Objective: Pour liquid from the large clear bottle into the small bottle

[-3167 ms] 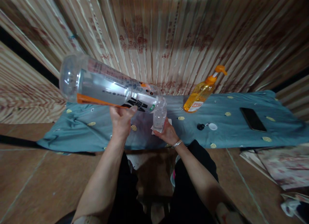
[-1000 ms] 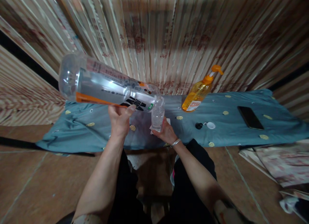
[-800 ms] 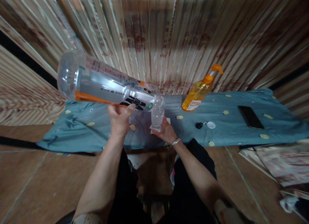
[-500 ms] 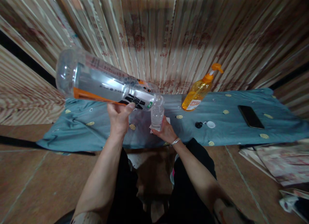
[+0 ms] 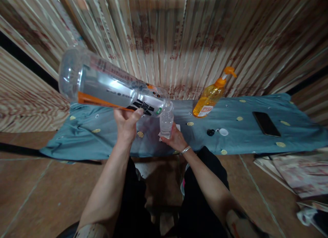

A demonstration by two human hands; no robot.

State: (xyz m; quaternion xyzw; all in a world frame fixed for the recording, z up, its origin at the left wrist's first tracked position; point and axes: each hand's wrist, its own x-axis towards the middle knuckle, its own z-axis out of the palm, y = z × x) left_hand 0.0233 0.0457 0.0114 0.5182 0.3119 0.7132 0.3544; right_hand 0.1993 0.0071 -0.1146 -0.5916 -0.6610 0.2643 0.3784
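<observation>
My left hand [image 5: 127, 124] is closed around a large clear plastic bottle [image 5: 110, 82] with a silver, orange and black label. The bottle is tilted, its base raised at the left and its neck down at the right. Its mouth meets the top of a small clear bottle [image 5: 166, 124], which stands upright and has clear liquid inside. My right hand [image 5: 176, 138] grips the small bottle low on its right side. Under the small bottle lies a white piece of paper or tissue [image 5: 178, 127], partly covered by my hand.
An orange pump bottle [image 5: 207, 99] leans on the blue-green cloth [image 5: 238, 139] at the back. Closer in lie a black cap [image 5: 210, 132] and a white round cap [image 5: 223, 132]. Farther right is a dark phone [image 5: 266, 124]. A patterned curtain [image 5: 164, 43] hangs behind.
The large bottle's base end has risen very slightly. Both hands keep the same hold, and the other things stay where they were.
</observation>
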